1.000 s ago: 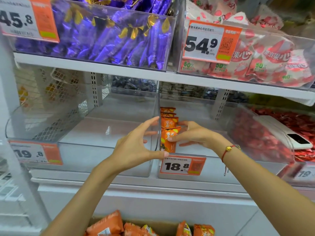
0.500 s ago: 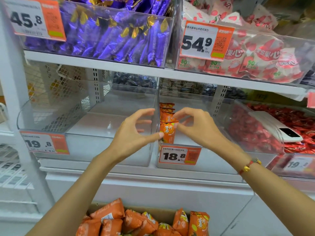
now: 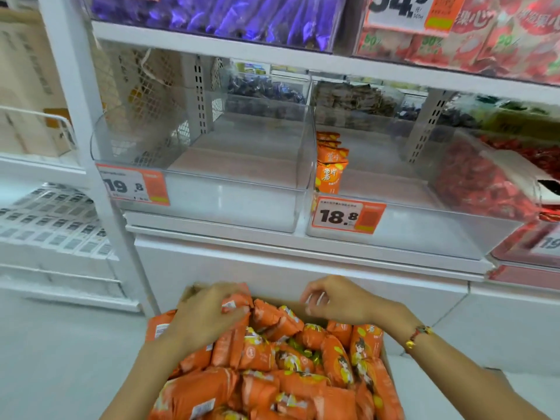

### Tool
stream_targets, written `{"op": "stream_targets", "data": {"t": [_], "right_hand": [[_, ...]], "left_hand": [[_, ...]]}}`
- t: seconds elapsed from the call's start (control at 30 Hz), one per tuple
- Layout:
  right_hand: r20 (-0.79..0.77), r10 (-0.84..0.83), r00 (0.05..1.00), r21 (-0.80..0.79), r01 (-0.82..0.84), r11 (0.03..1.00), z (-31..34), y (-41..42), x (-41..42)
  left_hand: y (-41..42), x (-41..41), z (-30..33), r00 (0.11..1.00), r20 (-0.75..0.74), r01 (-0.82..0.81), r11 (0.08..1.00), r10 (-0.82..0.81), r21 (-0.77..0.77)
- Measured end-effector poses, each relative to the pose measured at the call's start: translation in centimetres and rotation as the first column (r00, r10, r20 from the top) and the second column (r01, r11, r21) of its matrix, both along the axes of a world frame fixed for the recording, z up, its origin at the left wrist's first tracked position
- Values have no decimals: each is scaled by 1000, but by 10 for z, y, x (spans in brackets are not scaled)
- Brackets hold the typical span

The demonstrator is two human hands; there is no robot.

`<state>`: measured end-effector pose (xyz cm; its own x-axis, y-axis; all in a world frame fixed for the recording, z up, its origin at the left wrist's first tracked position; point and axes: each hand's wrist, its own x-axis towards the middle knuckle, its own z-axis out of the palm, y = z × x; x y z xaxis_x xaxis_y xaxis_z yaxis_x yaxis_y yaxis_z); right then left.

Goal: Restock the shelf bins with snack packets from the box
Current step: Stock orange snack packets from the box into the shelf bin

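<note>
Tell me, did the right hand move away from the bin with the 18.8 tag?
Yes. The right hand has dropped from level with the orange packets in the bin, above the 18.8 price tag, to well below that tag, over the box of packets.

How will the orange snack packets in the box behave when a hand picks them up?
The orange packets look puffy, so probably light and squashy. Their glossy film may slip against the fingers. Heaped loosely in the box, neighbours will likely shift.
</note>
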<state>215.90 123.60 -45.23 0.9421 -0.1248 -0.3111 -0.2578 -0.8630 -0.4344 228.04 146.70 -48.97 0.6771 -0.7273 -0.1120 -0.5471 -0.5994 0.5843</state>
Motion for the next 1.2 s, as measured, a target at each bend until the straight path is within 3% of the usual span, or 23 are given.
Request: {"op": "stream_targets", "data": {"t": [0.1,0.27,0.37,0.43,0.5,0.57,0.7,0.83,0.93,1.03,1.13,1.2], "right_hand": [[-29,35,999,63,-33,997,-22,25,4],[-161,130,978,249,-88,964,-52,65,5],[-40,84,996,153,-77,985,-72,74,4],[78,40,996,176,-53,983,-75,75,4],[139,-33,990,271,-6,963,-71,69,4],[93,-45,995,316,13,949,-60,56,3],[-20,-52,998,195,55,979,-37,14,-6],[-34,-177,984,29,178,984,-22,-28,-25],[-89,-305,948,-54,301,952,-29,-46,-37],[-25,-513,858,-145,505,851,-43,-58,-49],[-72,-608,790,-188,588,786,-59,-64,-62],[-131,-569,812,-201,540,817,-73,-61,-68]], "left_hand": [[10,-4,-17,996,-79,30,998,-26,54],[19,-5,-30,996,-90,14,993,-3,120],[16,-9,-27,985,-171,-11,996,26,86],[9,-15,-18,967,-241,-63,995,81,84],[0,-21,-13,980,-191,-23,985,56,170],[-8,-29,-12,999,-53,15,957,1,291],[-17,-32,-12,1000,-7,27,939,-26,343],[-19,-22,-4,973,-195,-102,988,123,116],[-20,-22,6,870,-460,-250,963,178,-99],[-25,-31,15,626,-772,-359,920,115,-154],[-34,-47,18,444,-895,-386,909,37,-155],[-39,-50,10,377,-926,-401,903,9,-155]]}}
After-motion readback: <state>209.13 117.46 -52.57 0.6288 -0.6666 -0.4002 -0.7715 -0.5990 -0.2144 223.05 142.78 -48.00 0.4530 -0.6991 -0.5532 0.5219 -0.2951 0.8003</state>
